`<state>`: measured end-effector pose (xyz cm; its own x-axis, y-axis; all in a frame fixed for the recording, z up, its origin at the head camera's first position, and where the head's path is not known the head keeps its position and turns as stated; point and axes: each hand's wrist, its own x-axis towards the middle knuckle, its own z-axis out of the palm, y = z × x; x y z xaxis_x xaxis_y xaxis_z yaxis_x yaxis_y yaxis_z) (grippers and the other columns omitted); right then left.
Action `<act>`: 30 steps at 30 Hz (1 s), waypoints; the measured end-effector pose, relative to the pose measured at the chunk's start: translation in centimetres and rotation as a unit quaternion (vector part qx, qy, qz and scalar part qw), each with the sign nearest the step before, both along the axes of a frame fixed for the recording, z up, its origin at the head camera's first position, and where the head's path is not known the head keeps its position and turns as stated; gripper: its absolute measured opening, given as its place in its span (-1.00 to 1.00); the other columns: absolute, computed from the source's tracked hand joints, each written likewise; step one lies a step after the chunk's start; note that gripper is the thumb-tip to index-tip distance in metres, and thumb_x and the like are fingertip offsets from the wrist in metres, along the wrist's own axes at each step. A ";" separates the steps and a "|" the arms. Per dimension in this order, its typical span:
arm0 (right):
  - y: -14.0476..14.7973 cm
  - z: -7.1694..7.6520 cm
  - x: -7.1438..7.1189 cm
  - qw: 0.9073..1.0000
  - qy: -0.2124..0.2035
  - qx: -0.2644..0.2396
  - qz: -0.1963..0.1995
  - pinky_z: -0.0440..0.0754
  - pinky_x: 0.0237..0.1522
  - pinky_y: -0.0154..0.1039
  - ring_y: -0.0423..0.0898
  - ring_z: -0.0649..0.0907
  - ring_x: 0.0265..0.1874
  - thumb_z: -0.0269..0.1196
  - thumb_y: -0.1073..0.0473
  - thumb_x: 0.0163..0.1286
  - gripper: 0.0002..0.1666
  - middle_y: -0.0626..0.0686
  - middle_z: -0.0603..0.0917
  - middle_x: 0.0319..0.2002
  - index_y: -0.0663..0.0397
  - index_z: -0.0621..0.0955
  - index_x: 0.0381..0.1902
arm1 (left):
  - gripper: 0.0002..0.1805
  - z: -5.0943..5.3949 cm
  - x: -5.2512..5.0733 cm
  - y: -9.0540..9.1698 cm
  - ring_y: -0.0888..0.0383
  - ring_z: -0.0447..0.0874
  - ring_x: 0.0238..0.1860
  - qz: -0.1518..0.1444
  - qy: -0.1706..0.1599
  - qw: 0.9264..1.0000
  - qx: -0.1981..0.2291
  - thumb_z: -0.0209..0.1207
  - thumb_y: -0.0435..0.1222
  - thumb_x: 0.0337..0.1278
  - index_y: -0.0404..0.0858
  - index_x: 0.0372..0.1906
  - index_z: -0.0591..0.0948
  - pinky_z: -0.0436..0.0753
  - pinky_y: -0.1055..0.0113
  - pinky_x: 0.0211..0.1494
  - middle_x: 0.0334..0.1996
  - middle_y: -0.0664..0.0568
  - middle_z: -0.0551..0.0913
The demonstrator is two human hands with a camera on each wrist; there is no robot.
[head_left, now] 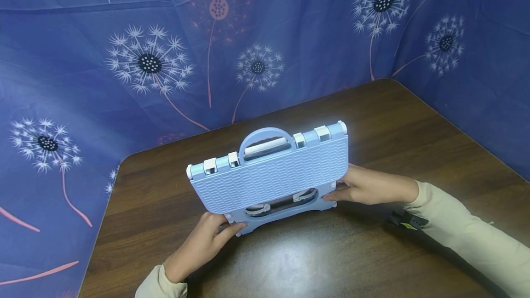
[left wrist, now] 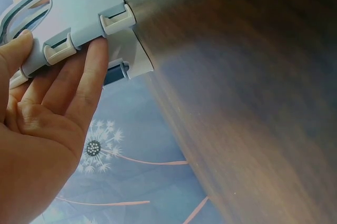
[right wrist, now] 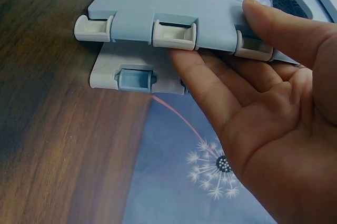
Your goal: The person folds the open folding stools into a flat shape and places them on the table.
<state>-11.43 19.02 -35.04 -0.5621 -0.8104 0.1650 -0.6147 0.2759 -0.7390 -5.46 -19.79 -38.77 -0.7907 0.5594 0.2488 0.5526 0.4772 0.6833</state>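
Note:
A light blue plastic folding stool [head_left: 269, 178], with a ribbed top and an arched carry handle [head_left: 268, 131], is held tilted over the table. My left hand [head_left: 200, 243] grips its lower left end, thumb on the near leg panel [left wrist: 71, 5] and fingers behind. At the lower right end my right hand [head_left: 370, 186] grips in the same way, its thumb on the leg panel [right wrist: 158, 0] beside the oval cut-out. White hinge pieces [right wrist: 174, 35] line the panel's edge in the right wrist view. Whether the stool touches the table is unclear.
The brown wooden table [head_left: 414, 252] extends around the stool. Behind and at the sides hangs a blue cloth [head_left: 310, 22] printed with dandelions. A black strap [head_left: 407, 220] sits by the right sleeve [head_left: 463, 229].

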 end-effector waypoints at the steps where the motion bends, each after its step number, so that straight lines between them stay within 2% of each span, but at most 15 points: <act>1: 0.0 0.0 0.0 1.000 -0.001 0.000 0.000 0.53 0.08 -0.18 -0.10 0.47 0.10 0.33 0.28 0.36 -0.14 0.00 0.31 0.42 -0.15 0.22 0.51 | -0.79 0.0 0.0 0.0 0.33 0.64 -0.22 0.000 0.000 1.000 -0.001 0.24 -0.26 0.34 -0.13 0.02 0.66 0.65 0.35 -0.23 -0.07 0.21 0.72; 13: 0.1 -0.2 -0.1 1.000 0.000 -0.001 0.001 0.53 0.05 -0.20 -0.11 0.47 0.06 0.31 0.25 0.38 -0.18 -0.02 0.33 0.40 -0.16 0.23 0.50 | -0.83 0.0 0.0 0.0 0.36 0.59 -0.31 0.002 -0.007 1.000 0.001 0.24 -0.24 0.34 -0.08 -0.03 0.67 0.63 0.37 -0.29 -0.15 0.26 0.70; 20: 0.1 -0.2 -0.1 1.000 0.004 0.003 -0.002 0.51 0.09 -0.19 -0.11 0.46 0.09 0.32 0.23 0.39 -0.18 -0.03 0.32 0.41 -0.17 0.24 0.50 | -0.82 0.0 0.0 0.0 0.36 0.61 -0.28 -0.002 0.005 1.000 0.002 0.24 -0.26 0.34 -0.11 -0.01 0.67 0.64 0.37 -0.27 -0.12 0.22 0.72; 30: 0.1 -0.1 -0.1 1.000 0.009 0.002 0.003 0.50 0.11 -0.19 -0.12 0.46 0.10 0.31 0.23 0.40 -0.20 -0.04 0.34 0.40 -0.16 0.24 0.50 | -0.83 0.1 0.1 0.0 0.36 0.61 -0.29 0.000 -0.002 1.000 -0.002 0.23 -0.24 0.35 -0.11 -0.03 0.67 0.64 0.36 -0.27 -0.15 0.24 0.72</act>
